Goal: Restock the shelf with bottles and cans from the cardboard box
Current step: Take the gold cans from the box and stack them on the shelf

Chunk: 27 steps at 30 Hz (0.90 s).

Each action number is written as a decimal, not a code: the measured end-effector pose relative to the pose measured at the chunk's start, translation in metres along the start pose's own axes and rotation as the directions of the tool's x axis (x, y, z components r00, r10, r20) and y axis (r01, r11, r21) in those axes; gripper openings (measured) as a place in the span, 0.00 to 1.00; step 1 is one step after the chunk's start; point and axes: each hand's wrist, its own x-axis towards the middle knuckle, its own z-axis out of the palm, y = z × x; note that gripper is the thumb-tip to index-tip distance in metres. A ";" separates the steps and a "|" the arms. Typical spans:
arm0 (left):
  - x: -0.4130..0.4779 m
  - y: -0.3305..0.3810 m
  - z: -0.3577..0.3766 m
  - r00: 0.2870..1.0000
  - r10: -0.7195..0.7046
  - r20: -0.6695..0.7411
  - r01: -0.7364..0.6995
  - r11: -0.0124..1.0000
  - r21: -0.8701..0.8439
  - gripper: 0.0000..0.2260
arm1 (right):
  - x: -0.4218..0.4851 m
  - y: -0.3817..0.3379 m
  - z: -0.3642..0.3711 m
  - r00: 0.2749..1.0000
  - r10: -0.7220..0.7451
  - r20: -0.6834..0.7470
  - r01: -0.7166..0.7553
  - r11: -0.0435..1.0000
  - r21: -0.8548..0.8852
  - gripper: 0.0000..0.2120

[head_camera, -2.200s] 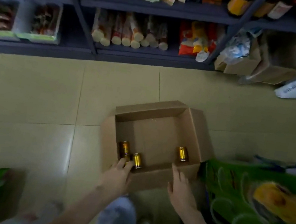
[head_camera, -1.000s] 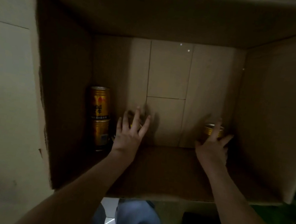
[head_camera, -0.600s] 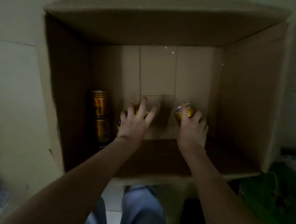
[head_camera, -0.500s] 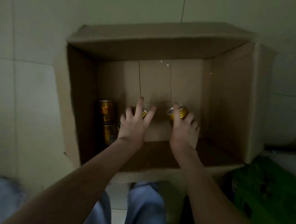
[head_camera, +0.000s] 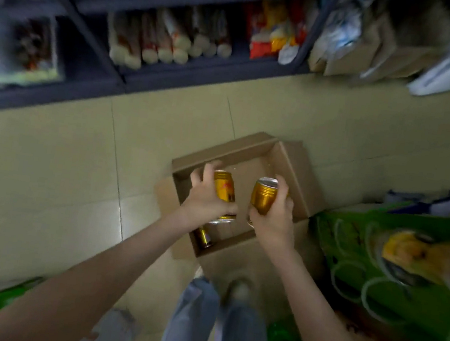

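- Left hand [head_camera: 206, 196], centre of the frame: fingers curled round the left side of a gold can [head_camera: 224, 189], thumb low on its body. A firm grasp; the can is held above the open cardboard box [head_camera: 297, 174].
- Right hand [head_camera: 274, 219], just right of the left: fingers wrapped round the right side and the lower half of a second gold can [head_camera: 263, 195]. It is also grasped, also over the box.
- The two cans are side by side, close but not touching, with a narrow gap between them.
- Left-hand can: long axis runs up and down the frame, the ribbed top end toward the upper edge, leaning slightly left. Red print shows on its face.
- Right-hand can: long axis likewise up and down, silver lid toward the upper edge, leaning slightly right, so the tops splay apart a little.
- Third can [head_camera: 203, 236]: inside the box at its lower left corner, partly hidden under the left wrist. Cannot tell whether it stands or lies.
- The box sits on the tiled floor [head_camera: 45, 175], mouth up, flaps folded outward.
- Shelf [head_camera: 202, 73] runs across the upper frame, blurred, holding roll-shaped packets [head_camera: 164, 39].
- Green printed pack [head_camera: 376, 276] lies at the right edge, just beside the box
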 end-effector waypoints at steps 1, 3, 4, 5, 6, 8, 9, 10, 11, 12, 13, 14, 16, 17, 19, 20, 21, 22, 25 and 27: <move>-0.024 0.013 -0.012 1.000 0.017 0.006 -0.017 0.998 -0.058 0.42 | -0.023 -0.010 -0.018 1.000 -0.024 -0.018 0.026 0.995 0.098 0.41; -0.072 0.034 -0.030 0.997 0.059 0.054 -0.045 0.969 -0.242 0.46 | -0.070 -0.023 -0.053 0.995 -0.084 -0.055 0.094 0.968 0.234 0.42; -0.096 0.042 -0.036 0.993 0.078 0.085 -0.045 0.940 -0.338 0.49 | -0.095 -0.027 -0.068 0.992 -0.110 -0.059 0.122 0.951 0.284 0.43; -0.119 0.047 -0.039 0.989 0.099 0.113 -0.044 0.910 -0.411 0.51 | -0.119 -0.029 -0.082 0.990 -0.133 -0.043 0.140 0.932 0.336 0.43; -0.143 0.053 -0.041 0.982 0.125 0.139 -0.046 0.884 -0.466 0.51 | -0.144 -0.030 -0.095 0.986 -0.164 -0.022 0.159 0.905 0.394 0.44; -0.189 0.059 -0.037 0.962 0.168 0.216 -0.024 0.837 -0.546 0.46 | -0.194 -0.021 -0.114 0.976 -0.219 -0.003 0.192 0.851 0.489 0.46; -0.214 0.061 -0.033 0.948 0.187 0.256 -0.005 0.817 -0.577 0.45 | -0.221 -0.014 -0.124 0.973 -0.230 -0.014 0.204 0.833 0.515 0.46; -0.239 0.063 -0.027 0.936 0.200 0.290 0.015 0.800 -0.600 0.45 | -0.247 -0.006 -0.133 0.973 -0.230 -0.037 0.213 0.814 0.540 0.46; -0.262 0.063 -0.020 0.921 0.220 0.321 0.025 0.790 -0.613 0.45 | -0.274 0.001 -0.144 0.973 -0.222 -0.067 0.220 0.797 0.563 0.46; -0.285 0.065 -0.012 0.900 0.248 0.359 0.030 0.786 -0.618 0.47 | -0.302 0.010 -0.154 0.973 -0.206 -0.101 0.226 0.788 0.573 0.46; -0.308 0.067 -0.004 0.873 0.276 0.402 0.040 0.782 -0.623 0.50 | -0.329 0.018 -0.166 0.973 -0.186 -0.139 0.232 0.786 0.573 0.46; -0.331 0.072 0.004 0.841 0.308 0.445 0.051 0.774 -0.632 0.53 | -0.356 0.024 -0.178 0.969 -0.171 -0.180 0.244 0.781 0.575 0.45; -0.374 0.086 0.019 0.773 0.376 0.511 0.060 0.759 -0.648 0.54 | -0.406 0.032 -0.207 0.951 -0.150 -0.269 0.285 0.758 0.587 0.42; -0.395 0.096 0.025 0.732 0.415 0.541 0.051 0.758 -0.651 0.53 | -0.429 0.035 -0.222 0.939 -0.140 -0.313 0.306 0.753 0.583 0.40; -0.434 0.120 0.033 0.645 0.492 0.585 0.011 0.759 -0.651 0.47 | -0.472 0.038 -0.251 0.911 -0.119 -0.396 0.340 0.760 0.553 0.40; -0.450 0.131 0.037 0.596 0.524 0.609 -0.012 0.764 -0.646 0.44 | -0.492 0.040 -0.264 0.893 -0.111 -0.436 0.357 0.765 0.536 0.43; -0.466 0.143 0.041 0.536 0.554 0.637 -0.035 0.768 -0.639 0.45 | -0.510 0.042 -0.275 0.873 -0.109 -0.475 0.380 0.763 0.523 0.45; -0.481 0.154 0.044 0.478 0.573 0.666 -0.052 0.775 -0.630 0.47 | -0.528 0.045 -0.284 0.851 -0.112 -0.514 0.407 0.758 0.509 0.45; -0.515 0.182 0.060 0.343 0.614 0.710 -0.118 0.779 -0.616 0.46 | -0.570 0.053 -0.305 0.775 -0.095 -0.625 0.475 0.739 0.477 0.41; -0.536 0.199 0.071 0.297 0.621 0.725 -0.177 0.782 -0.597 0.35 | -0.591 0.058 -0.315 0.720 -0.057 -0.692 0.508 0.723 0.469 0.39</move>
